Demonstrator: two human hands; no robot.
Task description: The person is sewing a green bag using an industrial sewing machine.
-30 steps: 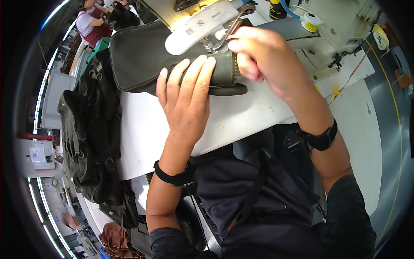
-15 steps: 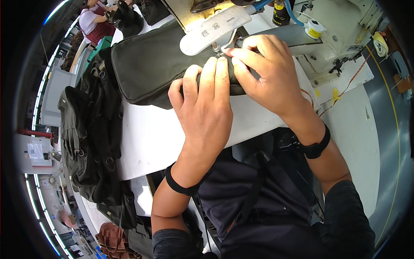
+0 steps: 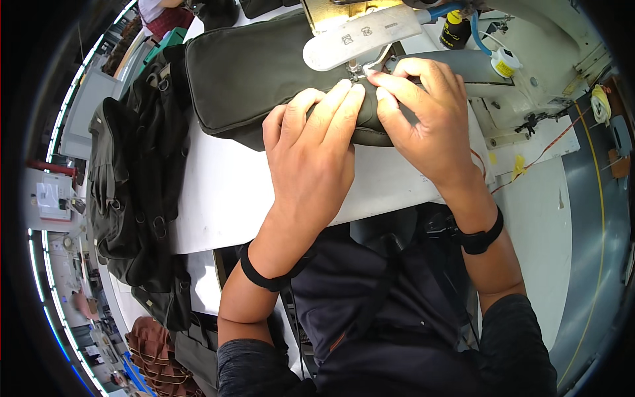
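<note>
A dark green fabric bag [image 3: 258,73] lies under the presser foot [image 3: 357,70] of a sewing machine, its side edge toward me. My left hand [image 3: 311,155] rests palm down on the bag's near part. Its fingers are stretched out, with the tips just in front of the foot; its thumb is hidden. To the right of the foot, my right hand [image 3: 426,122] has curled fingers, the thumb and index finger pinching the bag's fabric close to the needle. A pale machine arm cover [image 3: 364,36] hangs above the fingertips.
More dark green bags [image 3: 139,178] with metal rings are heaped at the left of the white table [image 3: 218,205]. A black bottle [image 3: 455,30] and a small white oiler [image 3: 506,61] stand by the machine at the right. Brown bags [image 3: 159,357] lie low at the left.
The whole view has shifted, so the machine, bag and right hand appear slightly farther right and higher. Both hands stay on the bag beside the foot, with only slight finger movement.
</note>
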